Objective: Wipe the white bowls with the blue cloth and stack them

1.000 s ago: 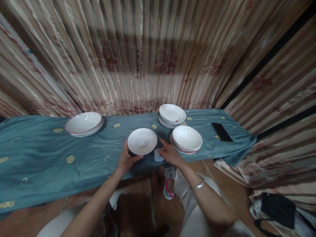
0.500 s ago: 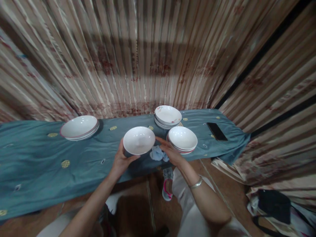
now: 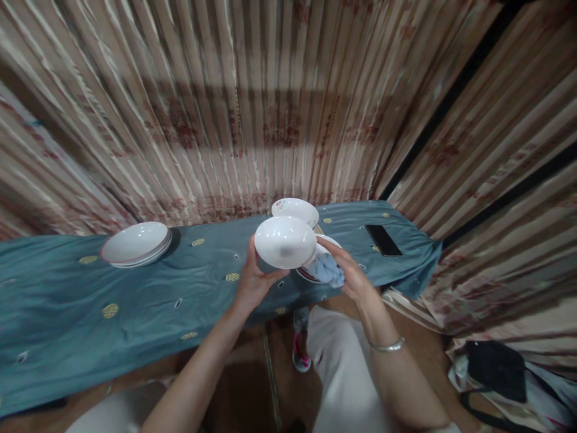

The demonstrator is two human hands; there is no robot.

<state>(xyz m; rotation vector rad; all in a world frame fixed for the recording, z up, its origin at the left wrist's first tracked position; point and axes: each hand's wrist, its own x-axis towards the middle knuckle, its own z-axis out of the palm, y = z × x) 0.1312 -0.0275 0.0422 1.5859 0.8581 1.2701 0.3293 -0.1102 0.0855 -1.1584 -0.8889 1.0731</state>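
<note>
A white bowl point(image 3: 285, 242) is held up over the table, tilted so that its glossy inside faces me. My left hand point(image 3: 253, 281) grips its left side, thumb at the near rim and fingers around the outside. At the bowl's right edge, my right hand point(image 3: 355, 275) is closed on a crumpled light-blue cloth point(image 3: 328, 270), which hangs under the fingers. Behind the cloth and hand sits a stack of bowls point(image 3: 307, 276), mostly hidden. Farther back, a white dish with a floral pattern point(image 3: 295, 208) is partly covered by the held bowl.
A blue-green tablecloth point(image 3: 148, 300) covers the long table. At the left stand stacked white bowls with a pink rim point(image 3: 136, 243). A black phone point(image 3: 383, 240) lies at the right. Pleated curtains point(image 3: 202, 150) hang behind; a black bag point(image 3: 496, 370) rests at lower right.
The held bowl has moved right, in front of the floral dish and right-hand stack. My right hand has moved right too, bringing the cloth up in front of that stack.
</note>
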